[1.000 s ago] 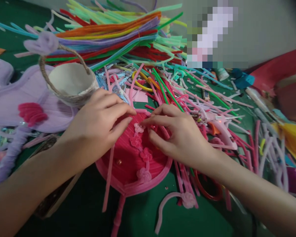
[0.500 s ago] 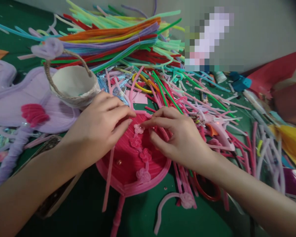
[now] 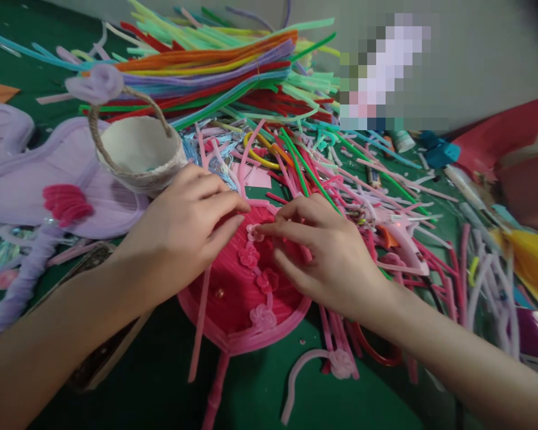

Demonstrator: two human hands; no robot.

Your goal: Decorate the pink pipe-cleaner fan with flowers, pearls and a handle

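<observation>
A round fan [image 3: 224, 263] of deep-pink pipe cleaners with a lighter rim lies on the green table, its wrapped handle [image 3: 217, 388] toward me. Small pink flowers and a gold bead [image 3: 219, 293] sit on its face. My left hand [image 3: 192, 221] lies over the fan's upper left edge, thumb and index slightly apart. From the right, my right hand [image 3: 327, 251] reaches in; its fingertips touch the topmost small pink flower [image 3: 253, 233], with the thumb apart below. A loose pink pipe cleaner [image 3: 200, 328] crosses the fan's left side. A curled pink flower stem [image 3: 298, 370] lies below right.
Bundled coloured pipe cleaners [image 3: 197, 71] lie at the back. A rope-handled white basket [image 3: 138, 149] stands behind my left hand, near a lilac butterfly-like piece [image 3: 63, 161]. Loose pieces and a pink glue gun [image 3: 403, 239] lie right, with red scissor handles [image 3: 381, 358] under my right forearm.
The view has shifted slightly, so everything sits a little farther right. My right fingertips stay at the topmost flower, and my left hand keeps its place on the fan.
</observation>
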